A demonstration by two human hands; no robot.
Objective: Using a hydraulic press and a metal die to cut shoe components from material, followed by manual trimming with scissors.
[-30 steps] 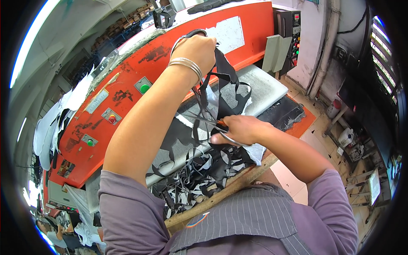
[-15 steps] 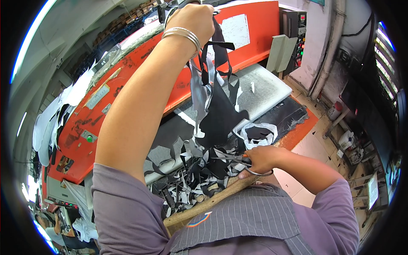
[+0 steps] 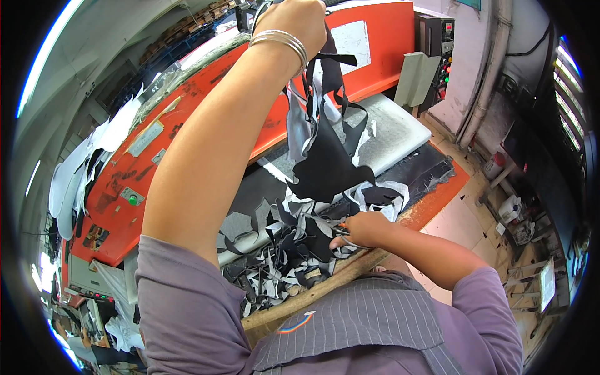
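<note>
High up near the top edge, my left hand (image 3: 294,22) is closed on a bunch of cut-out sheet material. From it hangs a black offcut (image 3: 328,159) with ragged curved edges and thin strips, pale on its reverse. My right hand (image 3: 361,230) is closed round a pair of scissors (image 3: 339,240), low and to the right. The blades reach left into a heap of black and white scraps (image 3: 281,256) and are partly hidden there. The offcut's lower edge hangs just above this heap.
A wooden bar (image 3: 312,290) edges the heap on my side. Behind stands an orange machine (image 3: 206,119) with a white board (image 3: 387,128) on its bed. More scraps with white edges (image 3: 381,195) lie right of the offcut. A control box (image 3: 435,37) stands at the far right.
My left hand and the hanging offcut have risen slightly and shifted right. My right hand has moved left with the scissors, whose blades are now deeper among the scraps.
</note>
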